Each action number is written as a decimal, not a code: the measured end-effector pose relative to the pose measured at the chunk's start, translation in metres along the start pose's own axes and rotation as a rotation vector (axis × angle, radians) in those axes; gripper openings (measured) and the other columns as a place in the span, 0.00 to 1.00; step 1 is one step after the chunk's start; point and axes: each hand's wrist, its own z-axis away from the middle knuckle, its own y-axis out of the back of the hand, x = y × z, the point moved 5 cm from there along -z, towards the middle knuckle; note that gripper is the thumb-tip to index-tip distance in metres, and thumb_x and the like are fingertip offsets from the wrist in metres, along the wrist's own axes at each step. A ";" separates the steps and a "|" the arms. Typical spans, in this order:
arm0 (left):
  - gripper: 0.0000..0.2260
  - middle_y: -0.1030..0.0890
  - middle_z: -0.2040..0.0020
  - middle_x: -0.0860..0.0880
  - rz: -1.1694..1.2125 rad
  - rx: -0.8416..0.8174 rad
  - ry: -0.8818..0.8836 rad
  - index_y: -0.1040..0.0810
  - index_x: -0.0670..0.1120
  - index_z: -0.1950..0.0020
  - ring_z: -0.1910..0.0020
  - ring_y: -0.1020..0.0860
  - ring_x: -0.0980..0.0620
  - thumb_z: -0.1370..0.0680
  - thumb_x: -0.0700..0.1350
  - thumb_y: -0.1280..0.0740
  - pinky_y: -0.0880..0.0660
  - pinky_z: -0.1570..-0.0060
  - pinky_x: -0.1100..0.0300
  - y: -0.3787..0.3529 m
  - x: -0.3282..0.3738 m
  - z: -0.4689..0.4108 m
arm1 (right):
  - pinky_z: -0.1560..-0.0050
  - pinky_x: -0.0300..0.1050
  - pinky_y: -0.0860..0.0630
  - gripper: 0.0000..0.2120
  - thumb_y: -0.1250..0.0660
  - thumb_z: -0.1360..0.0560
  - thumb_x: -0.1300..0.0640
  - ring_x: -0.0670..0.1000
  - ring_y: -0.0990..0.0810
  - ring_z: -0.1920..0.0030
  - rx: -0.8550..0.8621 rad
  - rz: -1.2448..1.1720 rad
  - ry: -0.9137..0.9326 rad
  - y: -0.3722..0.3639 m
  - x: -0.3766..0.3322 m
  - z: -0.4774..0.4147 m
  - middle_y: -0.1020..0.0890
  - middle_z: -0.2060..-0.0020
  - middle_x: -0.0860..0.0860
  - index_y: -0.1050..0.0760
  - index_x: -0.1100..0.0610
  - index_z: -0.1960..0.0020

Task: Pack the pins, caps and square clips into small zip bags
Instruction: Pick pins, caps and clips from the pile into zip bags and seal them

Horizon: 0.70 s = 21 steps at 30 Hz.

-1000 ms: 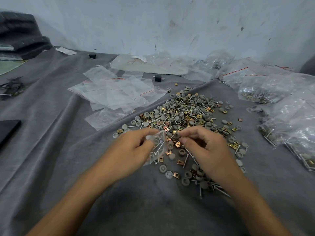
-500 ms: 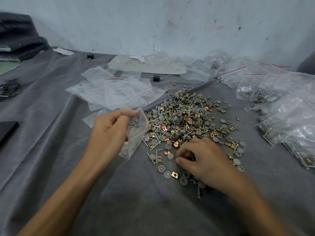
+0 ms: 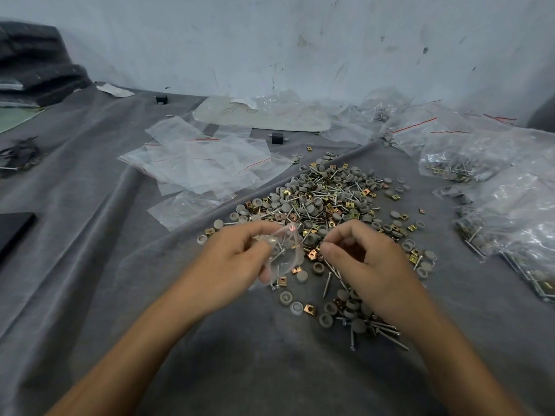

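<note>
Pins (image 3: 381, 328) scattered nearest on grey cloth (image 3: 210, 355), then left hand (image 3: 237, 259) pinching small zip bag (image 3: 288, 253), partly filled, mouth toward right hand (image 3: 366, 265) just beside, fingers (image 3: 339, 235) curled thumb-to-forefinger on something too small to tell; beyond, heap (image 3: 324, 205) of caps (image 3: 241, 209), square clips (image 3: 350, 204) and pins, empty bags (image 3: 204, 166) farther left.

I see through a single camera worn on my head, tilted forward and down toward the wall (image 3: 300, 40) at twelve o'clock. It sits close over the grey cloth (image 3: 270, 370). My left hand (image 3: 237, 265) shows toward seven o'clock of centre and my right hand (image 3: 372, 265) toward five.
</note>
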 end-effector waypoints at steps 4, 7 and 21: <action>0.14 0.16 0.68 0.49 0.017 -0.066 -0.006 0.19 0.63 0.44 0.72 0.26 0.59 0.25 0.53 0.40 0.29 0.69 0.64 -0.007 0.003 0.002 | 0.62 0.33 0.24 0.06 0.27 0.24 0.58 0.42 0.19 0.63 -0.006 -0.297 -0.008 -0.006 -0.008 0.001 0.15 0.61 0.46 0.17 0.47 0.54; 0.15 0.16 0.68 0.49 0.015 -0.075 -0.022 0.22 0.70 0.44 0.72 0.27 0.58 0.25 0.54 0.40 0.30 0.69 0.61 -0.007 0.004 0.001 | 0.61 0.34 0.23 0.06 0.25 0.25 0.58 0.44 0.17 0.61 -0.043 -0.310 0.018 -0.013 -0.012 0.002 0.14 0.60 0.46 0.15 0.47 0.54; 0.17 0.16 0.67 0.50 -0.004 0.118 0.027 0.20 0.62 0.42 0.72 0.26 0.55 0.26 0.49 0.41 0.25 0.65 0.53 0.015 -0.007 -0.002 | 0.53 0.40 0.30 0.10 0.25 0.29 0.40 0.41 0.23 0.56 -0.419 0.342 -0.004 -0.019 -0.002 0.010 0.18 0.64 0.43 0.19 0.46 0.60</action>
